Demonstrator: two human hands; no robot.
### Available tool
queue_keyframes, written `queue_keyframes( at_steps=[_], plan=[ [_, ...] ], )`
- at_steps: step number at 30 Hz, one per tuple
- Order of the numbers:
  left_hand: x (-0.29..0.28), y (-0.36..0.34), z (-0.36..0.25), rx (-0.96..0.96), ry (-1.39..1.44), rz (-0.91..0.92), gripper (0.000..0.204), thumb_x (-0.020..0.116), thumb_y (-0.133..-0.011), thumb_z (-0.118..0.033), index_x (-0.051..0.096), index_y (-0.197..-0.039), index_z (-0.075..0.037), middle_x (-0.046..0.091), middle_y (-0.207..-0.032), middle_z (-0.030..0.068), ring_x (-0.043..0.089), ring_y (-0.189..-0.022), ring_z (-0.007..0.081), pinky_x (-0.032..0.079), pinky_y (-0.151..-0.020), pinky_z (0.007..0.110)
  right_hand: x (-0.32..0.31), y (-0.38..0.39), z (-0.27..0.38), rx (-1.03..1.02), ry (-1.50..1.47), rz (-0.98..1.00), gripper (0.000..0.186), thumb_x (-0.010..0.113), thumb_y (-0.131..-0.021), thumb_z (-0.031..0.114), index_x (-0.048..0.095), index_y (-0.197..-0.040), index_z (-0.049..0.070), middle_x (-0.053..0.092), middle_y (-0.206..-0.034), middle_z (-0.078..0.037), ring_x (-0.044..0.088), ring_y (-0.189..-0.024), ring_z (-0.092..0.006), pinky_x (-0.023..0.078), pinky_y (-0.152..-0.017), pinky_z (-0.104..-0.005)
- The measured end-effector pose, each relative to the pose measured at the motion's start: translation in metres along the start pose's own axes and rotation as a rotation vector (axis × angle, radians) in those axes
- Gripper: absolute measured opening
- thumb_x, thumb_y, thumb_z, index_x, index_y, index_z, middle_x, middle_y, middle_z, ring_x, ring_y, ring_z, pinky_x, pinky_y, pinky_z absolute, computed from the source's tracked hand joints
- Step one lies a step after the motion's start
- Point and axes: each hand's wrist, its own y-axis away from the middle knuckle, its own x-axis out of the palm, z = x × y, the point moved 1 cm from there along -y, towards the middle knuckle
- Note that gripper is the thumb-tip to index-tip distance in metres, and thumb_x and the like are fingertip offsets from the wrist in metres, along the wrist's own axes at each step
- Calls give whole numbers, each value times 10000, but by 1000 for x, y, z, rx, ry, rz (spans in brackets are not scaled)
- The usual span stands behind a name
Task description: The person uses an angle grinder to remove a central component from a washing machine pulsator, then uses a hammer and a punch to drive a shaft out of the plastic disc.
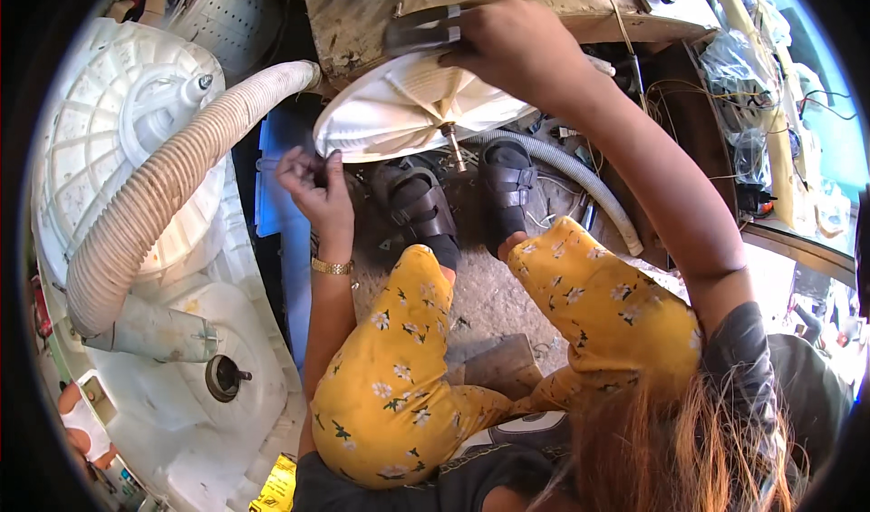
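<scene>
A round white ribbed plastic disc [390,118], tilted, stands between my knees and the workbench. A metal shaft [454,148] sticks out from its centre toward me. At its top edge my right hand [507,45] is closed round a dark, flat, blurred thing with light bands [421,30], whose kind I cannot tell. By the disc's left rim is my left hand [317,190], fingers curled and thumb up against the edge. A thin greyish streak runs behind these fingers, too blurred to name.
On the left lies a white plastic washing machine tub [181,421] with a ribbed drain hose [172,186] arching over it. A wooden workbench [353,4] stands ahead. Under it are loose wires and a grey hose [589,181]. A wooden block [498,367] lies between my legs.
</scene>
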Motion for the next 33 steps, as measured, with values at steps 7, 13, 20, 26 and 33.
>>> queue_keyframes(
  at_steps=[7, 13, 20, 26, 33],
  plan=[
    [-26, -16, 29, 76, -442, 171, 224, 663, -940, -154, 644, -904, 66, 616, -837, 149, 611, -769, 288, 479, -715, 373, 19, -20, 42, -194, -116, -155, 153, 668, -851, 235, 730, -861, 95, 716, -859, -124, 708, -817, -323, 579, -725, -422],
    [-39, -14, 73, -114, -319, 191, 216, 633, -956, -154, 680, -988, 55, 676, -922, 151, 638, -846, 266, 490, -780, 363, 21, 8, -30, 49, -534, -371, 287, 752, -862, 288, 705, -1019, 52, 704, -818, -152, 683, -752, -325, 541, -710, -402],
    [-42, -3, 85, -97, -303, 88, 261, 607, -983, -170, 590, -1126, 48, 618, -1015, 103, 597, -886, 185, 491, -823, 333, 65, 31, -47, 212, -655, -246, 328, 777, -871, 291, 698, -1044, 24, 626, -708, -110, 455, -605, -144, 459, -618, -315],
    [-19, 31, 16, -86, -9, 151, 190, 502, -1025, -154, 620, -1066, -12, 533, -1011, 82, 531, -936, 189, 454, -838, 327, 67, 45, -57, 282, -821, -331, 278, 763, -892, 243, 710, -1060, 27, 721, -828, -47, 579, -729, -76, 498, -709, -273],
    [18, -17, -48, 115, -93, 545, 160, 671, -879, -48, 715, -1031, -23, 673, -959, 98, 625, -885, 240, 518, -760, 343, 56, 59, -55, 407, -916, -306, 262, 755, -904, 224, 712, -1068, 24, 738, -921, -53, 615, -837, -73, 504, -793, -260]
  ],
)
